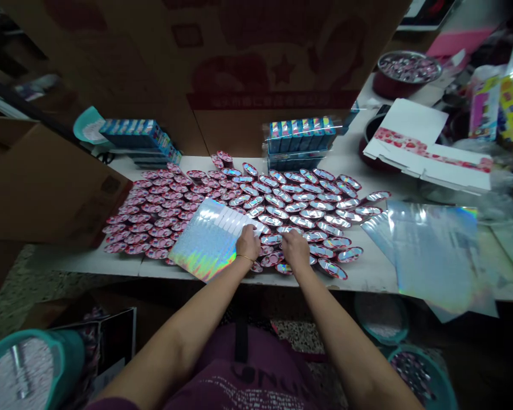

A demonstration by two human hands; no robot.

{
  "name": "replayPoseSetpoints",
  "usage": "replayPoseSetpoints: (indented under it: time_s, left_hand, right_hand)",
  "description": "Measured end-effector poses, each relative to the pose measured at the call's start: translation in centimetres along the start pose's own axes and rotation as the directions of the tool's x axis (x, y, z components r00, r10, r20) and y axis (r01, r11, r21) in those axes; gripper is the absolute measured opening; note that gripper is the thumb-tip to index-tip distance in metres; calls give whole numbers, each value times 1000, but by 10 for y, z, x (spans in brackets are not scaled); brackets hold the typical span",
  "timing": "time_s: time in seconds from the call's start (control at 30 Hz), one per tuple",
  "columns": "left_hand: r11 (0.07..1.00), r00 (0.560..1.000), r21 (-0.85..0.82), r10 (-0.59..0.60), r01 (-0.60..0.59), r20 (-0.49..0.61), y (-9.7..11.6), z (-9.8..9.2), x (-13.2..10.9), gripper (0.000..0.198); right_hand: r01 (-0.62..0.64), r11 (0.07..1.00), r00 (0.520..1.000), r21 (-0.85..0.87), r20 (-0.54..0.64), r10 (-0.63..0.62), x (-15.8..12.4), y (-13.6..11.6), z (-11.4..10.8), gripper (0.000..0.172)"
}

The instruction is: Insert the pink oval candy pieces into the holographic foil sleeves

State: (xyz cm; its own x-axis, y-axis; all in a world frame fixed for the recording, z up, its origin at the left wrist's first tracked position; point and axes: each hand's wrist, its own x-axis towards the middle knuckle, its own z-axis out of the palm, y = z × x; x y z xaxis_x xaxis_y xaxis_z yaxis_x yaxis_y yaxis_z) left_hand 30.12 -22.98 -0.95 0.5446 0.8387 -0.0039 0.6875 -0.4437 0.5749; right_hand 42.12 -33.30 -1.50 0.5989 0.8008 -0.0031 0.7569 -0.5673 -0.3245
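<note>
A shiny holographic sticker sheet lies tilted over rows of small oval-topped containers. My left hand is closed at the sheet's right edge, its fingers curled over it. Pale strips show along the upper part of the sheet. Just to the right, my right hand bends down onto a container top, fingertips pressed together; what they pinch is hidden. Containers on the right carry silvery oval tops, while those on the left show pink printed ones.
Holographic sheets overhang the table's right front edge. Blue boxes stand at the back, before a large cardboard carton. A white printed box and a filled bowl are at right. Turquoise buckets stand below.
</note>
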Motion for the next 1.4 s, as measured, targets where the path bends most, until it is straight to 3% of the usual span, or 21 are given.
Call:
replayPoseSetpoints:
  time_s: [0.1, 0.2, 0.3, 0.43, 0.53, 0.63, 0.77, 0.87, 0.93, 1.03, 1.17, 1.3, 1.4]
  left_hand:
    - [1000, 990, 26, -14, 17, -140, -39, -31, 12, 32]
    - [981, 962, 107, -132, 161, -238, -86, -69, 36, 38]
    - [969, 963, 135, -180, 209, -198, -123, -98, 66, 41]
    - [985, 986, 93, -136, 145, -96, -148, -109, 104, 46]
    - [987, 987, -16, -162, 162, 5, -160, -105, 124, 45]
    - [980, 985, -130, -137, 150, 105, -173, -103, 133, 34]
    - [985, 990, -169, -9, 33, 140, -185, -109, 132, 23]
    - [983, 984, -151, 126, -107, 125, -187, -112, 129, 28]
    - [981, 978, -133, 161, -143, 132, -187, -112, 127, 22]
    - [984, 981, -133, 139, -121, 138, -185, -113, 127, 5]
    - [948, 984, -308, 123, -77, 132, -181, -121, 125, 7]
    - [812, 971, -574, 39, 107, 237, -182, -135, 118, 12]
    - [713, 972, -676, -36, 188, 233, -185, -146, 111, 17]
  right_hand:
    - [190, 971, 982, -144, 39, -186, -15, 0, 2, 39]
    - [186, 972, 982, -144, 9, -187, -17, -10, 2, 39]
    - [189, 982, 977, 10, -102, -188, -4, -43, -1, 36]
    - [265, 948, 961, 174, -126, -246, 34, -112, 8, 32]
    - [225, 967, 971, 122, -112, -212, 68, -158, 28, 32]
    - [163, 986, 985, 20, -65, -161, 88, -187, 51, 28]
    - [167, 986, 983, -27, -77, -168, 87, -200, 74, 23]
    - [127, 992, 985, 21, -118, -123, 81, -204, 81, 24]
    - [137, 988, 984, 68, -120, -128, 80, -205, 82, 24]
    - [138, 982, 982, 125, -143, -120, 77, -205, 81, 22]
    - [132, 977, 976, 167, -195, -99, 71, -201, 80, 24]
    - [245, 963, 961, 110, -161, -226, 61, -207, 82, 29]
    - [311, 948, 943, 66, -146, -299, 51, -224, 83, 35]
